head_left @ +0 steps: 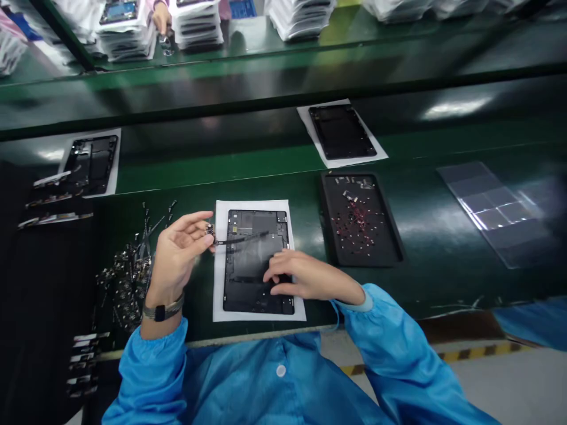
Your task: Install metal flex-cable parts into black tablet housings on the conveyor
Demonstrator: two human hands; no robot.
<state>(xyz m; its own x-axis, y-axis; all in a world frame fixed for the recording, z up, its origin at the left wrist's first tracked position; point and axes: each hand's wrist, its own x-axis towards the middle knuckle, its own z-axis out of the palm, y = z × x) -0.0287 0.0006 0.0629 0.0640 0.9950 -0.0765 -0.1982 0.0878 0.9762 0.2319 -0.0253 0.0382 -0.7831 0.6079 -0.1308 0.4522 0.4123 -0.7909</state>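
Note:
A black tablet housing (252, 265) lies on a white sheet (220, 277) right in front of me. My left hand (183, 245), wearing a watch, pinches a small circuit board with a black flex cable (241, 239); the cable stretches rightward over the housing's upper part. Over the housing's right side is my right hand (305, 274), its fingers bent and apart with nothing visible in them. Whether its fingertips touch the housing I cannot tell. Left of my left hand, a heap of similar small boards with cables (133, 274) lies on the green bench.
A black tray (358, 221) of small parts with red wires stands to the right. Further housings lie on sheets at back left (100, 162) and back right (341, 131). Clear plastic sheet (491, 212) is far right. Another person's hand (162, 18) is by stacks on the shelf.

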